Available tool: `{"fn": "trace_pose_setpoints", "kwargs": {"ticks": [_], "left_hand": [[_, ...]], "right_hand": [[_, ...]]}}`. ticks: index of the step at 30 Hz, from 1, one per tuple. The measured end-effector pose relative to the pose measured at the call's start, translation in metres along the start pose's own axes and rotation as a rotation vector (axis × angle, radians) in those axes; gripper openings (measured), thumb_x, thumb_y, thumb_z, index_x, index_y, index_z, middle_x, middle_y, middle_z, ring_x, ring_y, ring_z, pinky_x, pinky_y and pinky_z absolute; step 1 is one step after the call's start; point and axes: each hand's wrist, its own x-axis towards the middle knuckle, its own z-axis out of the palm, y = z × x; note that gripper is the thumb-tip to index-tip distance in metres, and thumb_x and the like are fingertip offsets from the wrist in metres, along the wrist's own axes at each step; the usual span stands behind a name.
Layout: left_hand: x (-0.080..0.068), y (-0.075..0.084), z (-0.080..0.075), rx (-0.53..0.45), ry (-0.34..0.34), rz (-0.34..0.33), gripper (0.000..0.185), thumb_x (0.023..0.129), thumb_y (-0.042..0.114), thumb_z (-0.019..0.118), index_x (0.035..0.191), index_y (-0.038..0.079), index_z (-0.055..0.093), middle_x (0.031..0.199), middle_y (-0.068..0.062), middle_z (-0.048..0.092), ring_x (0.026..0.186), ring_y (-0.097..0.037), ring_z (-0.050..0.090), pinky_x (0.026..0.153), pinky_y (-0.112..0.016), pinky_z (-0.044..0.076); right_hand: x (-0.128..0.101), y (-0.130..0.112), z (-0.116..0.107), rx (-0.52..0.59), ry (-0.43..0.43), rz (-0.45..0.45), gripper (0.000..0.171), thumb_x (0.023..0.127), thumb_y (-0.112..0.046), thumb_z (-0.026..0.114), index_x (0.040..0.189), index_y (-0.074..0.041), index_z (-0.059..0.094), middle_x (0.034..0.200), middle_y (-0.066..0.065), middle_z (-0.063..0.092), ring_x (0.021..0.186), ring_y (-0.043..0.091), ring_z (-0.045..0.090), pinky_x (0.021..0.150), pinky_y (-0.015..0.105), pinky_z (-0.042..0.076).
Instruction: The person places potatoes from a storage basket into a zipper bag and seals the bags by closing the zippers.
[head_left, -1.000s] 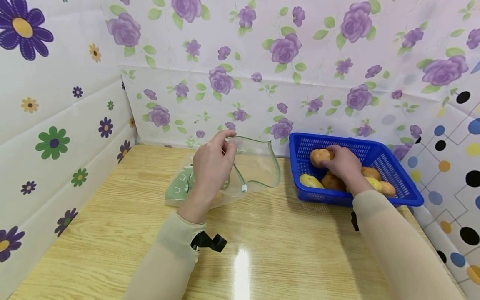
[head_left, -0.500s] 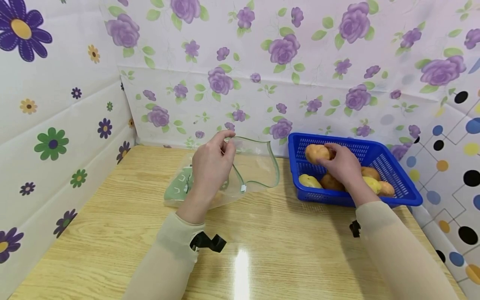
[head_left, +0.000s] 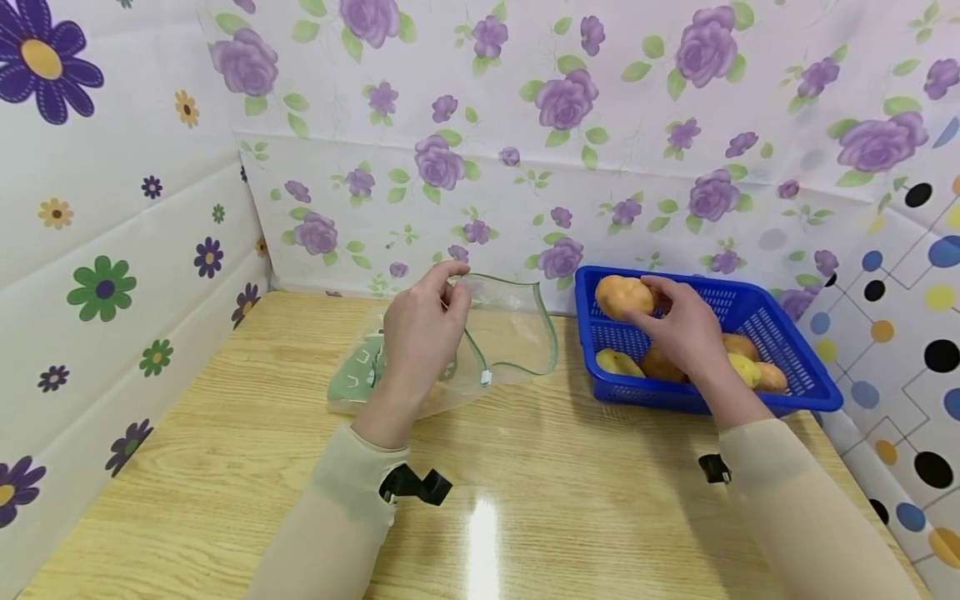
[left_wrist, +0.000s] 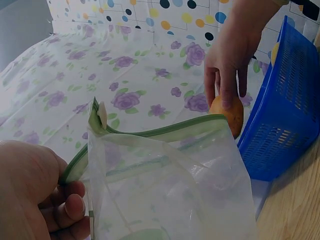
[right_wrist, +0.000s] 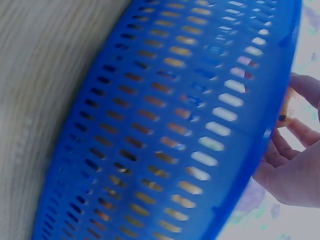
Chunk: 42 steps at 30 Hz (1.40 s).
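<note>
Blue basket point(head_left: 795, 367): right hand point(head_left: 686, 329) fingers clamped on potato point(head_left: 622, 297) above it; left hand point(head_left: 422, 333) pinching bag point(head_left: 510, 333) rim beside it.

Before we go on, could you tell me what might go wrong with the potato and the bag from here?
The bag is held up by the left hand at one rim spot only, so its mouth may sag as the potato arrives. The right hand grips the potato by the fingertips, so it could slip near the basket rim.
</note>
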Motion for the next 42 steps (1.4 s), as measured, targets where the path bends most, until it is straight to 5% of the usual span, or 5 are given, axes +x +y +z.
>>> {"fn": "trace_pose_setpoints", "kwargs": {"ticks": [15,42], "left_hand": [[-0.002,0.0,-0.001,0.005,0.001,0.0,0.031,0.105,0.009,0.058,0.127,0.006,0.079,0.067,0.0,0.062,0.048,-0.016,0.044,0.048,-0.033,0.029],[0.0,0.001,-0.003,0.003,-0.017,-0.014,0.032,0.106,0.011,0.057,0.13,0.007,0.078,0.068,0.0,0.062,0.049,-0.017,0.045,0.048,-0.033,0.029]], "right_hand": [[-0.025,-0.048,-0.01,0.13,-0.008,-0.056,0.069,0.103,-0.043,0.079,0.163,-0.017,0.056,0.148,0.016,0.061,0.131,0.038,0.061,0.108,0.06,0.05],[-0.051,-0.1,-0.002,0.197,-0.05,-0.208,0.063,0.103,-0.028,0.082,0.16,-0.016,0.059,0.141,0.01,0.061,0.13,0.029,0.064,0.11,0.052,0.053]]}}
